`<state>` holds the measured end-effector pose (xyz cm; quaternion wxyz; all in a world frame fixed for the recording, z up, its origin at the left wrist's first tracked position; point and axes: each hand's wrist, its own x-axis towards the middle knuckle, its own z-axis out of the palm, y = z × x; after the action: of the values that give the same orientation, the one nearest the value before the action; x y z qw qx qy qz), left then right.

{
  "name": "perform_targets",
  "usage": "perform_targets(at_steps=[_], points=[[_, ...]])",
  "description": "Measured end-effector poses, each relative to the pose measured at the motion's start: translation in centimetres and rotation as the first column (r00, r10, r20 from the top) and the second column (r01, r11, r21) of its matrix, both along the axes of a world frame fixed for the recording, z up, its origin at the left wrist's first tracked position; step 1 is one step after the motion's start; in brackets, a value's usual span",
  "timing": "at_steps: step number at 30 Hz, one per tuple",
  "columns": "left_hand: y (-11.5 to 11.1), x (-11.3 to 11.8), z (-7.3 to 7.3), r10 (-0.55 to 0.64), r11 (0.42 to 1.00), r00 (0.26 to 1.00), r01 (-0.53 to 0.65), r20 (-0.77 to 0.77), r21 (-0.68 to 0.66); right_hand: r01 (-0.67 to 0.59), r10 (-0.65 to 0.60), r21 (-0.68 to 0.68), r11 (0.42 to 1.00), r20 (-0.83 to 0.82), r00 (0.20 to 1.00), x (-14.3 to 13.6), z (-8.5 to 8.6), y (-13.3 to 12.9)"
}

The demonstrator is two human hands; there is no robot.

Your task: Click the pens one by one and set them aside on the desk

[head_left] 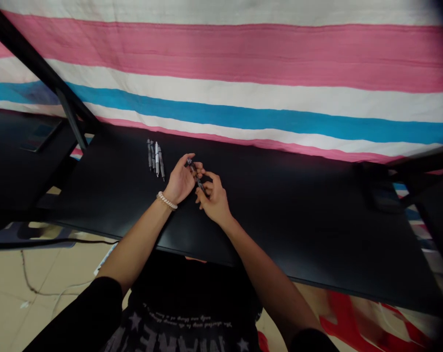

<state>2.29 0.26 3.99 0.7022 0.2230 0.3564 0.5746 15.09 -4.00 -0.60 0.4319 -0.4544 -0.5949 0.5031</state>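
Over the black table, a dark, partly see-through pen point(192, 167) slants between my two hands. My left hand point(180, 181), palm turned up and a beaded bracelet at its wrist, has its thumb and fingers around the pen's upper end. At the lower end, the thumb and fingers of my right hand point(216, 199) pinch the pen. Left of my hands several pens point(157, 159) lie side by side, most of them grey and dark, one whiter.
The black table point(280, 220) runs up to a pink, white and blue striped sheet point(243, 54). A dark object point(377, 188) lies at the right end. Black metal bars point(41, 63) rise at the left. A flat phone-like device point(41, 136) rests on the neighbouring table.
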Motion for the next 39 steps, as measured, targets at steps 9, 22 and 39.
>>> perform_targets(at_steps=[9,22,39], points=[[1.8,-6.2,-1.0,0.652,0.749,0.400,-0.471,-0.645,0.466,0.018,-0.034,0.060,0.998,0.290,0.957,-3.9,0.6,4.2],[2.8,-7.9,0.3,0.065,0.964,-0.182,-0.242,-0.981,0.109,-0.021,0.005,0.116,0.993,0.139,0.990,-3.7,0.1,3.4],[0.3,1.9,0.9,0.401,0.876,0.624,-0.048,-0.670,0.480,0.118,-0.105,0.209,0.971,-0.074,0.992,1.8,-0.1,0.2]])
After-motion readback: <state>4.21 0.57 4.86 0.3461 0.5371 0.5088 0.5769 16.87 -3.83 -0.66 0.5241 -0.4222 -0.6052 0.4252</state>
